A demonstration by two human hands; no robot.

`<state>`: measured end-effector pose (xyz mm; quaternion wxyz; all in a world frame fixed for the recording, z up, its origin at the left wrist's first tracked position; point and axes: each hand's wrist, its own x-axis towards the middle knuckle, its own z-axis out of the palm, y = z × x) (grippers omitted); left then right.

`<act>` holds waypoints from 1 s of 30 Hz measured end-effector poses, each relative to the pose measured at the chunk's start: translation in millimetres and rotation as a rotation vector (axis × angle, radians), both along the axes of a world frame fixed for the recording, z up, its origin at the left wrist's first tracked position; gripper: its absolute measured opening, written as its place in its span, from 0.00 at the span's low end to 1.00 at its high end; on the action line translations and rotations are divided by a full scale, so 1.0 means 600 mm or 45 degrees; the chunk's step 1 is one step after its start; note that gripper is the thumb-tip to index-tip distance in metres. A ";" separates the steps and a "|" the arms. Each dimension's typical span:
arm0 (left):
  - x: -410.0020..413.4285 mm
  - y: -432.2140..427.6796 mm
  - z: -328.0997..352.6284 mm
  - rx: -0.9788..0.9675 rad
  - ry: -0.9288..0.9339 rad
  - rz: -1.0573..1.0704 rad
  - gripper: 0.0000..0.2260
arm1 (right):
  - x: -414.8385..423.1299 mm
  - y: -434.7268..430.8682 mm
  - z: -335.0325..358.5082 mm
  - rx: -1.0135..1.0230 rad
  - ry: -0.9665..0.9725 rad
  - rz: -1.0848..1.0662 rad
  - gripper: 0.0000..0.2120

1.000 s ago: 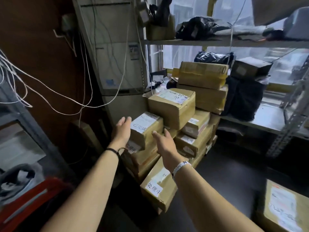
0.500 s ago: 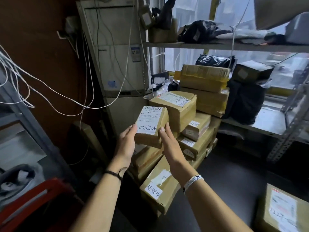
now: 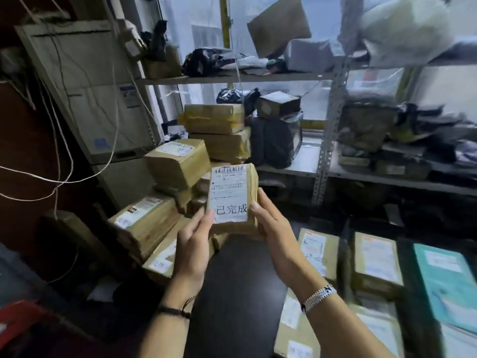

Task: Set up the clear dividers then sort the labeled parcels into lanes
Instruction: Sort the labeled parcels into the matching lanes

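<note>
Behind the hands a pile (image 3: 178,164) of brown boxes rises from low down at the left up to the rack (image 3: 322,151), most with white labels on top; two taped boxes (image 3: 216,130) crown it at the back, and the pile stands close behind and to the left of the held parcel (image 3: 232,200); white cables (image 3: 64,177) sag across the left in front of a pale cabinet (image 3: 85,86); the rack's upper shelf (image 3: 232,78) carries a black bag (image 3: 204,62), a brown box and pale wrapped packets; its lower shelf (image 3: 296,167) carries black bags (image 3: 273,140) with a small dark box (image 3: 278,104) on top, and the bay to the right holds dark packets, too blurred to sort out; at the lower right labelled boxes (image 3: 376,262) lie flat in rows on a dark surface (image 3: 240,293), a teal one (image 3: 444,280) furthest right, with a dark upright strip between two rows that I cannot make out; the parcel is held upright in mid-air at centre, label facing the camera, printed with a barcode and large characters; the left hand (image 3: 192,244) grips its lower left edge, thumb on the label; the right hand (image 3: 273,228) grips its right edge, thumb on the front; a bracelet (image 3: 318,297) sits on the right wrist
</note>
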<state>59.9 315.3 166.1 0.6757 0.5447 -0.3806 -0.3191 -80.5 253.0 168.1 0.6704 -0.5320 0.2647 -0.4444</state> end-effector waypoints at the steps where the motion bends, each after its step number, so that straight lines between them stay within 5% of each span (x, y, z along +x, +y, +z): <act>1: -0.034 0.003 0.000 -0.009 0.004 -0.038 0.13 | -0.037 0.009 0.000 -0.008 0.006 -0.026 0.22; 15: -0.398 0.124 -0.055 0.104 0.097 -0.424 0.14 | -0.441 0.180 -0.078 0.036 0.241 -0.342 0.19; 30: -0.405 0.152 -0.147 0.318 0.188 -0.634 0.13 | -0.452 0.254 -0.166 0.268 0.356 -0.587 0.17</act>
